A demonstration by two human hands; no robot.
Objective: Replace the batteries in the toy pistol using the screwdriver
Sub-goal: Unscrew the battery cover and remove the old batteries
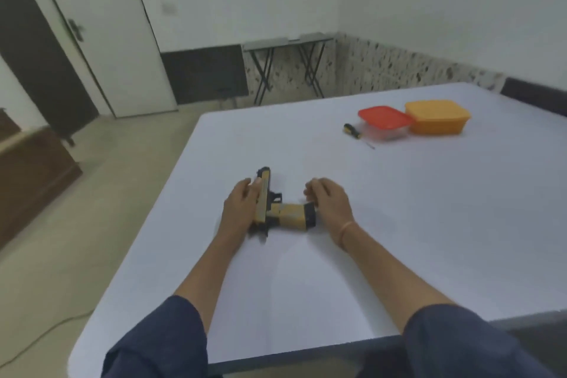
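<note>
The screwdriver (356, 133) lay far forward-right, nearer the loosely curled, empty right hand (328, 202); the left hand (241, 207) lay flat against the pistol (285, 216).

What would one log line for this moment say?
toy pistol: flat on table | left hand: touches its slide | right hand: at grip base, hold unclear | screwdriver: untouched, beside red-lidded box

Subject wore a dark blue garment. The left sleeve (159, 344) and right sleeve (466, 344) were loose and creased and ended near the elbows, with the forearms bare below. A thin, pale orange band (346, 228) circled the right wrist; left hand (241, 209) and right hand (329, 205) were bare.
</note>
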